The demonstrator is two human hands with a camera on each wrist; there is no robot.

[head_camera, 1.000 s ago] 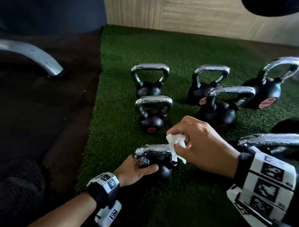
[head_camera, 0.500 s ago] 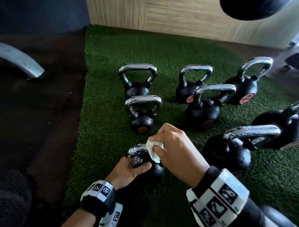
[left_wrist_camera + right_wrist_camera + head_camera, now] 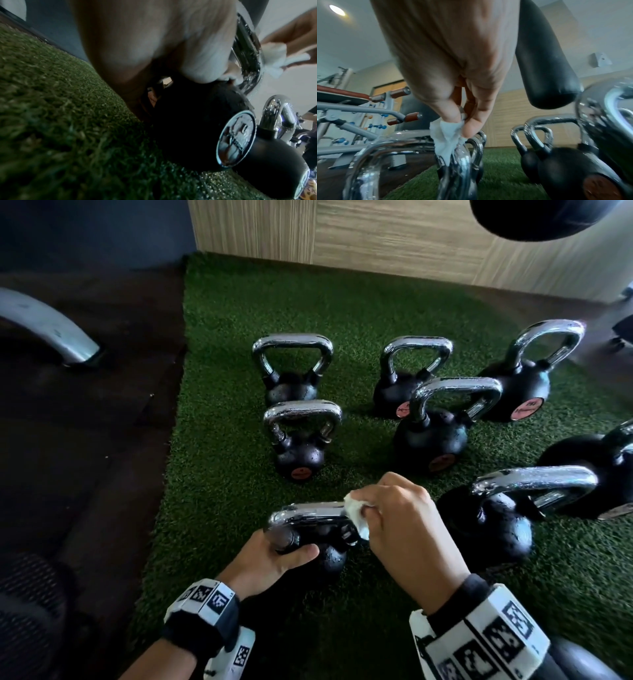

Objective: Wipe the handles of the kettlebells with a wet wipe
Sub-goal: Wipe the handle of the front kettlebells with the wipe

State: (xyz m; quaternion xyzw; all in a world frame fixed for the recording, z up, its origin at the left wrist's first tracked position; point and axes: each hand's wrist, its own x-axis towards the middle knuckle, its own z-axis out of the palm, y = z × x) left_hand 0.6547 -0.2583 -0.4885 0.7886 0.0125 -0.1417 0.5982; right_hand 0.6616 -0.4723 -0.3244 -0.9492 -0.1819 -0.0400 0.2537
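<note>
A: What sort of place is this?

B: A gym. Green artificial turf covers the floor on the right, with dark rubber matting to its left.

A: What equipment shows it?

B: Several black kettlebells with chrome handles stand in rows on the turf. A black punching bag hangs above them. In the right wrist view, on the left, stands a grey metal weight bench frame with brown padded rollers.

A: And the room itself?

B: Pale wood-panelled walls at the far side and a round ceiling light.
</note>
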